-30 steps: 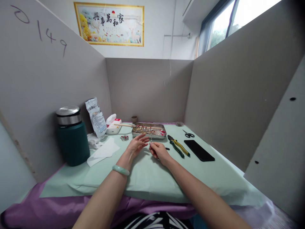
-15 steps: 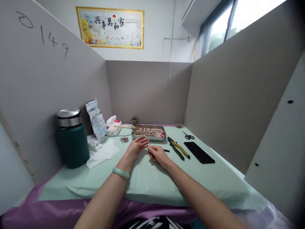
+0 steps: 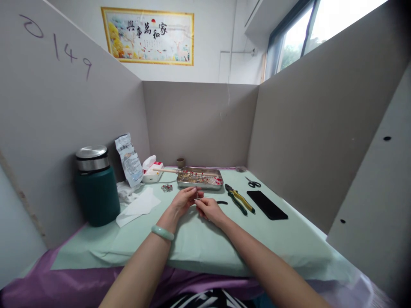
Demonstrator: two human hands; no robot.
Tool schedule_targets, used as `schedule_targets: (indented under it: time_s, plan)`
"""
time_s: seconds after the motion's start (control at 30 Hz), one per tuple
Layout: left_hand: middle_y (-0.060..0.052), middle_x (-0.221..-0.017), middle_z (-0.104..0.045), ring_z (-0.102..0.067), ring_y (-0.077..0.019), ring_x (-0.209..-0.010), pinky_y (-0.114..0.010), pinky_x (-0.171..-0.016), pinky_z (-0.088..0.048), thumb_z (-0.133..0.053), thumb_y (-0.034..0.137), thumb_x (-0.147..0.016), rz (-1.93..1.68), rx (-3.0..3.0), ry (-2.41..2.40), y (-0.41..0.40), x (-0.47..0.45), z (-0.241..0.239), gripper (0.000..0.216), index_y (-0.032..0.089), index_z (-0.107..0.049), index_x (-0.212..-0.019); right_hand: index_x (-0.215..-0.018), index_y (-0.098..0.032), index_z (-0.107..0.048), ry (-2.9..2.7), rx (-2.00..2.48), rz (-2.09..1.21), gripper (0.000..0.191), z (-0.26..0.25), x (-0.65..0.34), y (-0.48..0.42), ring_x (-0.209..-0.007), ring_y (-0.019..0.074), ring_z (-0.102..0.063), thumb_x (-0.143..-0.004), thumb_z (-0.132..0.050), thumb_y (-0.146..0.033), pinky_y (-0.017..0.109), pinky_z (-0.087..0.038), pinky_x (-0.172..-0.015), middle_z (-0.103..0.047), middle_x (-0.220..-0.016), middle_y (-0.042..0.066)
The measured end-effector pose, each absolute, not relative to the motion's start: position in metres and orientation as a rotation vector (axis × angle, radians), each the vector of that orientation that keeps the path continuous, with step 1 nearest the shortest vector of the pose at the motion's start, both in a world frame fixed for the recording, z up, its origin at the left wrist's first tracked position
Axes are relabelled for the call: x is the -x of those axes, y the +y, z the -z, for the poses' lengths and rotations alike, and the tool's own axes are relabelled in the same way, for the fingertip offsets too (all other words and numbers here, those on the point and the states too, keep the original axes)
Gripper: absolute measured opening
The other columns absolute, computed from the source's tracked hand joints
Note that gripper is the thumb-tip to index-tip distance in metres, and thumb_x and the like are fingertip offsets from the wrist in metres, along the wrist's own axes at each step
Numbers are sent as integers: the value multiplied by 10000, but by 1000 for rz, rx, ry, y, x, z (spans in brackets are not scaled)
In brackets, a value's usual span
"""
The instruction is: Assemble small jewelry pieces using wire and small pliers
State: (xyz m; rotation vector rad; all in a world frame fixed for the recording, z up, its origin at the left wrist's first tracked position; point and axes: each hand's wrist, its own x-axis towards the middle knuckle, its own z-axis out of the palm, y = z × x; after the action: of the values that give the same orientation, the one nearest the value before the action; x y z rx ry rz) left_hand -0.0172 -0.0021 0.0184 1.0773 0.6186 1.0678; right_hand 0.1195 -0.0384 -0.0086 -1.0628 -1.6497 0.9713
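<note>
My left hand [image 3: 183, 201] and my right hand [image 3: 208, 208] meet over the pale green table cover [image 3: 205, 239], just in front of a shallow metal tray [image 3: 201, 178] filled with small beads and metal bits. Both hands pinch a tiny thin metal piece [image 3: 197, 198] between their fingertips; it is too small to name. A jade bangle [image 3: 162, 231] sits on my left wrist. A wooden stick [image 3: 167, 170] lies across the tray's left end.
Green-and-yellow pliers [image 3: 239, 199], small scissors [image 3: 253, 183] and a black phone [image 3: 267, 204] lie to the right. On the left stand a dark green flask [image 3: 96, 188], a foil packet [image 3: 130, 160], a tissue box [image 3: 152, 171], white paper [image 3: 138, 207] and a small bead cluster [image 3: 167, 188]. Grey partitions surround the table.
My left fingers, spread a second ago, have curled in and joined my right fingertips. Both hands have drawn slightly toward me.
</note>
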Motion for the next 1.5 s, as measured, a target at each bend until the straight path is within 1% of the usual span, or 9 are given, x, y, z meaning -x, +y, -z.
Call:
schedule_targets:
  time_s: [0.17, 0.3, 0.4, 0.57, 0.67, 0.87, 1.17, 1.37, 1.5]
  plan:
    - [-43, -666, -598, -575, -119, -590, -232, -558, -451, -621, 234, -760, -1091, -1042, 563, 3, 18, -16, 144, 114, -615, -840, -564, -175, -482, -1708, 1073, -862, 367, 10, -119, -39, -405, 78, -395, -844, -465, -412, 208, -299, -446, -484, -451, -30]
    - [3, -632, -525, -419, -45, -450, -177, -440, -341, -587, 210, -765, -1081, -1074, 583, 7, 17, -11, 103, 113, -579, -797, -586, -178, -511, -1734, 1090, -634, 349, 8, -121, -41, -489, 100, -462, -867, -436, -371, 213, -343, -541, -500, -477, -29]
    - [24, -615, -486, -338, -30, -422, -162, -389, -236, -578, 210, -757, -1041, -1163, 634, 9, 17, -9, 132, 116, -576, -851, -648, -186, -537, -1671, 1184, -376, 335, 5, -127, -42, -564, 115, -511, -895, -388, -356, 219, -339, -584, -549, -557, -18]
    - [25, -634, -486, -354, -39, -449, -169, -406, -257, -590, 338, -760, -1035, -1250, 753, 8, 17, -10, 286, 134, -584, -960, -847, -206, -600, -1612, 1468, -32, 192, 4, -135, -39, -722, 141, -553, -878, -427, -284, 234, -326, -633, -623, -806, 18]
    - [27, -618, -474, -344, -43, -442, -177, -394, -247, -575, 433, -758, -1039, -1315, 787, 6, 15, -10, 311, 140, -577, -860, -832, -209, -627, -1753, 1528, 12, 173, 6, -134, -39, -812, 146, -552, -862, -470, -277, 235, -335, -675, -608, -914, 36]
    - [42, -560, -440, -317, -39, -413, -183, -376, -204, -586, 426, -730, -952, -1451, 809, 2, 13, -12, 280, 153, -525, -714, -842, -206, -636, -1855, 1492, 54, 184, 9, -131, -39, -840, 144, -537, -877, -470, -277, 233, -346, -725, -594, -886, 35]
    - [71, -513, -353, -210, -25, -368, -194, -368, -87, -557, 363, -747, -888, -1467, 945, -2, 13, -14, 208, 166, -504, -705, -842, -204, -632, -1830, 1468, 47, 182, 11, -131, -36, -850, 158, -540, -871, -456, -238, 243, -354, -729, -602, -876, 40]
    - [46, -595, -414, -250, -19, -408, -183, -374, -113, -587, 392, -747, -843, -1393, 785, -5, 11, -13, 258, 148, -507, -727, -905, -193, -611, -1757, 1379, -26, 247, 11, -133, -31, -841, 147, -549, -901, -365, -223, 238, -369, -747, -603, -925, 41]
    - [23, -619, -459, -308, -33, -442, -174, -383, -174, -595, 320, -749, -867, -1341, 706, -1, 11, -12, 214, 126, -550, -828, -901, -199, -623, -1784, 1506, 75, 241, 9, -137, -33, -893, 165, -529, -899, -386, -246, 260, -347, -778, -600, -935, 54]
